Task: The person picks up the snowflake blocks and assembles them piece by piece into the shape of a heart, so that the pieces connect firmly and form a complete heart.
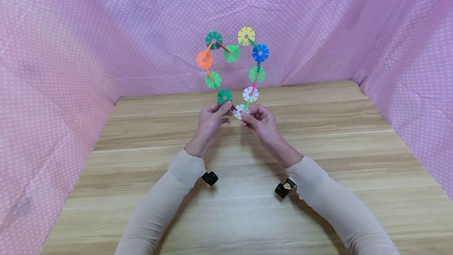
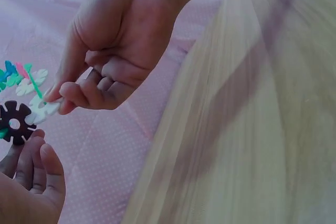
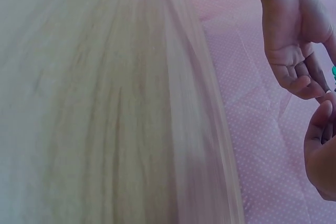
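Note:
Notched plastic discs of several colours are slotted together into a heart-shaped ring, held up above the table in the head view. My left hand [image 1: 211, 121] pinches the ring's lower left, by a dark green disc [image 1: 221, 94] and a brown disc [image 2: 23, 113]. The lowest white disc [image 1: 237, 110] is between the thumb and fingers of my right hand [image 1: 264, 126]. A yellow disc [image 1: 242, 33] and another dark green disc [image 1: 210, 36] top the two lobes, with a light green disc [image 1: 232, 57] dipping between them. In the right wrist view the ring is mostly cut off.
Below the hands is a wood-grain table [image 1: 244, 207]. Pink cloth [image 1: 159, 30] with white dots hangs behind it and along both sides. Black wrist devices [image 1: 210, 178] sit at both sleeve cuffs.

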The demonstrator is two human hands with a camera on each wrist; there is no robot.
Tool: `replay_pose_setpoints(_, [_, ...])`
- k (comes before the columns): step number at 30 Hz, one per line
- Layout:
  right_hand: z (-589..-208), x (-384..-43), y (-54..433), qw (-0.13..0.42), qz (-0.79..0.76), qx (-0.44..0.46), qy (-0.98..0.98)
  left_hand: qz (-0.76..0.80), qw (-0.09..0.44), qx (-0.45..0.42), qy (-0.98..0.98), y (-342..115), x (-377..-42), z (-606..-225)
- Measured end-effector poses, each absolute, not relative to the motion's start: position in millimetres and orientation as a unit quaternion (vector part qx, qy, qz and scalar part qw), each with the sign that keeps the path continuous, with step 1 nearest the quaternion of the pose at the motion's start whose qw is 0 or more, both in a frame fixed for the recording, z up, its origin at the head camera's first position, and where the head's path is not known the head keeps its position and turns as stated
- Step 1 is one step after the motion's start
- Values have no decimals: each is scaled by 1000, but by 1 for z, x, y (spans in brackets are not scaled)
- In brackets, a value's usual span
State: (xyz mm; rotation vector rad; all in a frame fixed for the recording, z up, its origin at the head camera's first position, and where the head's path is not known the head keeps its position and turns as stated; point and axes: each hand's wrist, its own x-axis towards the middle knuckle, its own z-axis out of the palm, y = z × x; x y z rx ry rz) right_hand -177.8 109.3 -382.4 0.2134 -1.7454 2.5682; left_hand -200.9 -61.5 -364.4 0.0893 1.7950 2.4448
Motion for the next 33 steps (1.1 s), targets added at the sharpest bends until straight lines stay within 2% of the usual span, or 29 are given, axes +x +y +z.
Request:
replay_pose_setpoints(18, [-380, -176, 103, 16, 848, 51, -527, 859, 52, 16, 509, -56, -196, -365])
replay_pose_setpoints(26, [-377, -174, 97, 29, 859, 28, -510, 879, 78, -20, 469, -53, -193, -360])
replay_pose_setpoints(33, [-375, -172, 97, 25, 866, 19, -499, 866, 82, -17, 492, -53, -191, -358])
